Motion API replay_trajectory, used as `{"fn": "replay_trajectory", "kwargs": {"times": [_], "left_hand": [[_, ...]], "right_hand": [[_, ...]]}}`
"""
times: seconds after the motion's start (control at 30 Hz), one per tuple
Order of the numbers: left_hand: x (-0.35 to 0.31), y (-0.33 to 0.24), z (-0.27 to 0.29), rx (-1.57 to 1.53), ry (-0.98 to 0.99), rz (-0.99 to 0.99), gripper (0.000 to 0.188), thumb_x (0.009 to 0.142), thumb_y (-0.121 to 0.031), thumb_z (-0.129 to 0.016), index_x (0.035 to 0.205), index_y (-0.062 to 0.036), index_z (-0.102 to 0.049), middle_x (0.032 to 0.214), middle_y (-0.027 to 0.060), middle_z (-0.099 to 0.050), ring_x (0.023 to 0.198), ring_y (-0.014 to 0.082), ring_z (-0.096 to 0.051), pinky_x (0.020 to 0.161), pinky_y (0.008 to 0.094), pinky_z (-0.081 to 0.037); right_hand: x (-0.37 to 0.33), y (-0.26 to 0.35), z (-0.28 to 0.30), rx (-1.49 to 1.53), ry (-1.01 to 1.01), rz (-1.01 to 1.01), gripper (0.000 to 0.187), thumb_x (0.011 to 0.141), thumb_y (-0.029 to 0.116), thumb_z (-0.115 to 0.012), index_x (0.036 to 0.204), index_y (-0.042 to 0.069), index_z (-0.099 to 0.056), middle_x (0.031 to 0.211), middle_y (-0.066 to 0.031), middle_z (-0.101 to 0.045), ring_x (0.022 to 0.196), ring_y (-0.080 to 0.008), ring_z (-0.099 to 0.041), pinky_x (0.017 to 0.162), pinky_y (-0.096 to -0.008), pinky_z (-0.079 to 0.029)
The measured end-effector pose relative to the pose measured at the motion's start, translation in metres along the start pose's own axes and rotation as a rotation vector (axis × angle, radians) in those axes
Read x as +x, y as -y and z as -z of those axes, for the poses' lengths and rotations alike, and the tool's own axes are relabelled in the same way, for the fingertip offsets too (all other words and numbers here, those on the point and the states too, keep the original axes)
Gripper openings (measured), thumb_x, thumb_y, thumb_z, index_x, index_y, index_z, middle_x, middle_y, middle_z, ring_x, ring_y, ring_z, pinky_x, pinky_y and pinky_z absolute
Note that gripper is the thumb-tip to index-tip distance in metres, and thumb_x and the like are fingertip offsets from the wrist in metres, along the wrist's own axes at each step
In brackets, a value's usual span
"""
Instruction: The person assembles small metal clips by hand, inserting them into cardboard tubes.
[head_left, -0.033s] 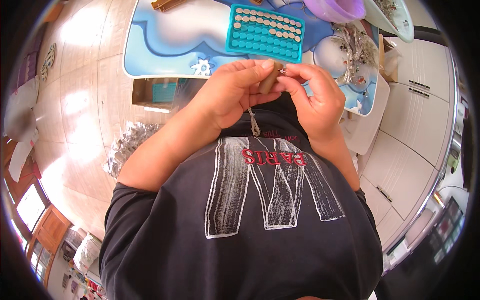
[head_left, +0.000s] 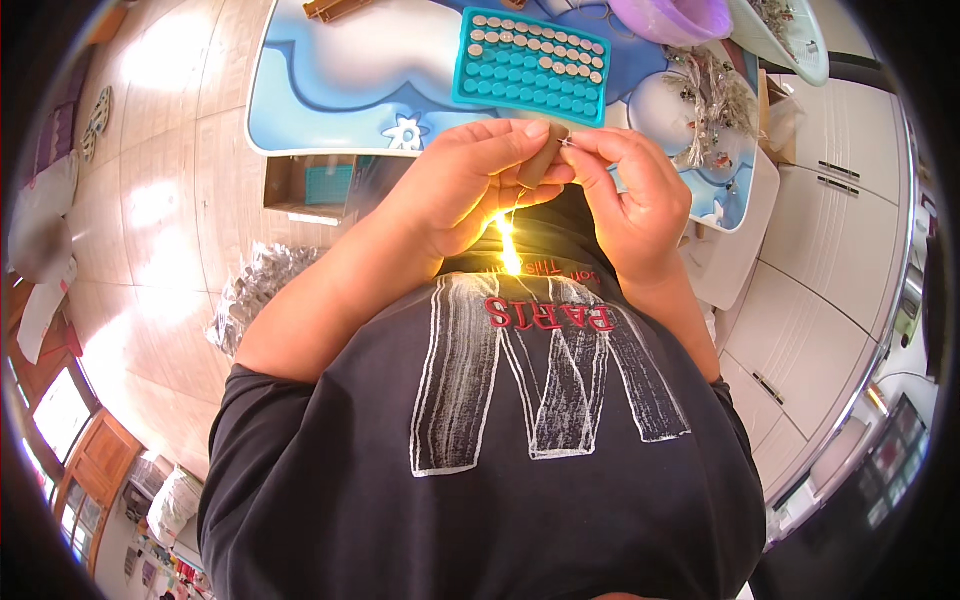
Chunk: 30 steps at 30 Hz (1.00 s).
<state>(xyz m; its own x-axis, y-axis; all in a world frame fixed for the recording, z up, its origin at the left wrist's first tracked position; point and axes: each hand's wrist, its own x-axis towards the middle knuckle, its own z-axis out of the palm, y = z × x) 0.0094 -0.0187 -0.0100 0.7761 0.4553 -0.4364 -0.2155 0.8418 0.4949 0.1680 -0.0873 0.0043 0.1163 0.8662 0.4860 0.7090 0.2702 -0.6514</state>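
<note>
A brown, cork-like cylinder [head_left: 543,158] sits tilted in my left hand [head_left: 450,190], between the thumb and curled fingers. From its lower end hangs a bundled string of fairy lights [head_left: 508,245], glowing bright yellow in front of my shirt. My right hand [head_left: 640,200] has thumb and forefinger pinched at the side of the cylinder, on a small clear or whitish piece [head_left: 565,142] too small to make out. Just beyond my hands lies a turquoise tray [head_left: 500,103] with round wells, part of them filled with silver button cells [head_left: 571,69].
The blue-and-white patterned table [head_left: 350,105] has an open drawer [head_left: 285,187] at its front. On the right lie tangled light strings [head_left: 705,110], with a purple basin [head_left: 690,25] and a pale green basket [head_left: 815,60] behind. A silvery wire heap [head_left: 250,285] lies at my left; cabinets [head_left: 825,230] line the right.
The hanging light string, unlit before, now glows yellow. My hands and the cylinder have barely shifted.
</note>
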Motion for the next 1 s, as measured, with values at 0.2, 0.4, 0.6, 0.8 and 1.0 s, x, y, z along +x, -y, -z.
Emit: {"fn": "replay_trajectory", "kwargs": {"times": [0.2,0.4,0.6,0.8,1.0], "left_hand": [[-0.001,0.001,-0.004,-0.041,-0.029,0.006,0.028,0.091,-0.024,-0.054,0.104,-0.0003,-0.060,0.092,0.0045,-0.063,0.088,0.0129,-0.062,0.081,0.0266,-0.051],[-0.003,-0.001,-0.004,-0.051,-0.046,-0.008,0.027,0.091,-0.024,-0.054,0.104,-0.0004,-0.060,0.092,0.0053,-0.064,0.087,0.0135,-0.063,0.080,0.0266,-0.052],[-0.004,-0.002,-0.006,-0.032,-0.044,0.014,0.027,0.093,-0.026,-0.052,0.100,-0.0015,-0.060,0.090,0.0040,-0.062,0.086,0.0130,-0.062,0.083,0.0268,-0.051],[-0.005,-0.004,-0.008,0.056,-0.087,0.021,0.025,0.094,-0.025,-0.049,0.094,-0.0022,-0.059,0.088,0.0033,-0.061,0.085,0.0132,-0.062,0.084,0.0270,-0.051],[-0.006,-0.020,-0.018,0.107,-0.003,0.057,0.027,0.094,-0.025,-0.051,0.099,0.0002,-0.057,0.090,0.0068,-0.063,0.081,0.0148,-0.064,0.080,0.0285,-0.052]], "right_hand": [[0.002,-0.003,-0.002,-0.039,0.011,0.112,0.011,0.072,0.001,-0.068,0.081,0.002,-0.062,0.076,-0.0100,-0.063,0.068,-0.0257,-0.060,0.060,-0.0336,-0.048],[0.005,0.004,-0.001,-0.002,0.014,0.035,0.010,0.074,0.001,-0.067,0.082,0.001,-0.061,0.075,-0.0108,-0.062,0.067,-0.0271,-0.059,0.058,-0.0345,-0.047],[0.006,0.002,-0.003,-0.060,0.015,0.134,0.010,0.074,0.001,-0.067,0.081,0.001,-0.059,0.073,-0.0113,-0.061,0.066,-0.0278,-0.059,0.057,-0.0346,-0.046],[0.007,-0.002,-0.002,-0.025,0.088,0.121,0.011,0.077,0.002,-0.067,0.085,0.000,-0.059,0.073,-0.0099,-0.061,0.065,-0.0227,-0.059,0.059,-0.0317,-0.047],[0.006,-0.009,0.010,0.774,0.232,-0.469,0.026,0.083,0.011,-0.065,0.104,-0.002,-0.057,0.079,-0.0021,-0.061,0.071,-0.0076,-0.055,0.067,-0.0229,-0.046]]}}
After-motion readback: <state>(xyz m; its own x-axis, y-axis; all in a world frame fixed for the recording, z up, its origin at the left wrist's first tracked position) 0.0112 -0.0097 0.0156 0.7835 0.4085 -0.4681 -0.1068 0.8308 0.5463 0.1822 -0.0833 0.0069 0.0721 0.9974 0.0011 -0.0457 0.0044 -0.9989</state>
